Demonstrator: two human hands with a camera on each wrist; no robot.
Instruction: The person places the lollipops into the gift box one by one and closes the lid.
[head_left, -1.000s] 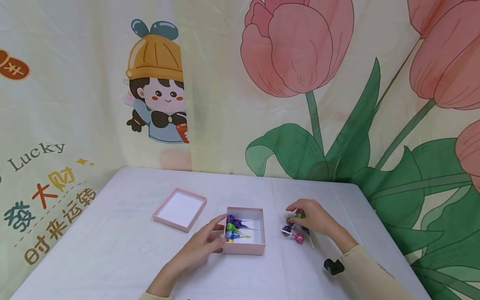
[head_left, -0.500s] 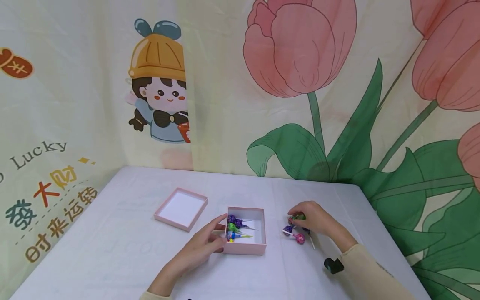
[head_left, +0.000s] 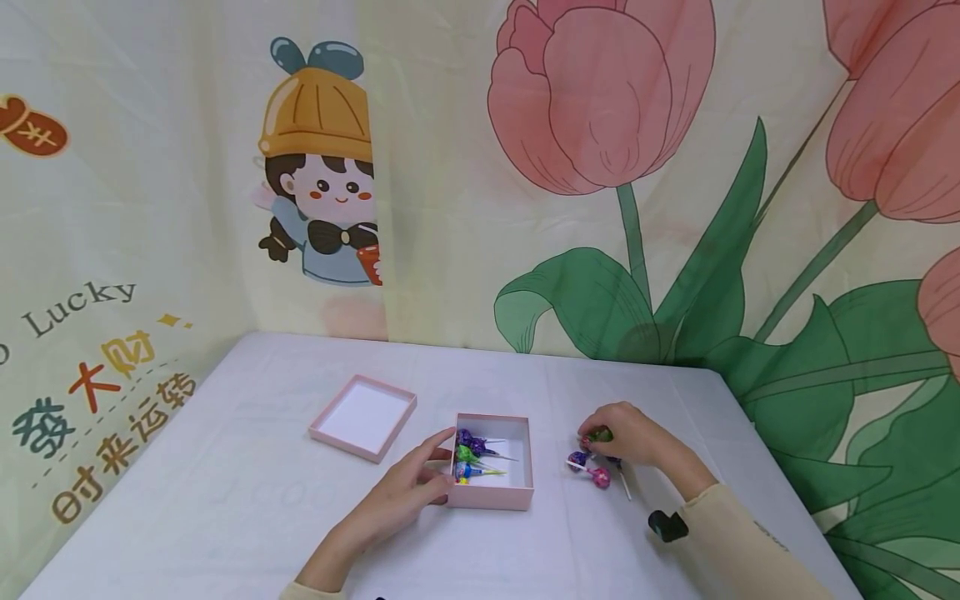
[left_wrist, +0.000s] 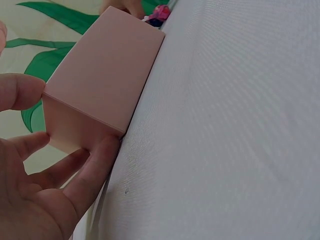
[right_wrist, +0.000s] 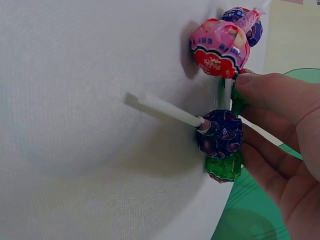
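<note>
My left hand (head_left: 397,492) rests against the left side of an open pink box (head_left: 491,497); in the left wrist view its fingertips (left_wrist: 102,150) touch the box's end wall. Inside the box, several wrapped lollipops (head_left: 467,454), purple, green and blue, lie with sticks pointing right. Right of the box, my right hand (head_left: 630,437) pinches a green-and-red lollipop (right_wrist: 237,95), partly hidden by the thumb. Around it lie a pink lollipop (right_wrist: 220,47), a dark blue one (right_wrist: 254,32), a purple one (right_wrist: 220,134) and a green one (right_wrist: 224,167).
The pink box lid (head_left: 363,417) lies inner side up, left of and behind the box. A white cloth covers the table (head_left: 225,500). A printed curtain with tulips (head_left: 600,100) hangs right behind the table's far edge.
The fingers of my right hand have drawn in a little around the green-and-red lollipop. My left hand and the box have stayed in place; the view has shifted slightly.
</note>
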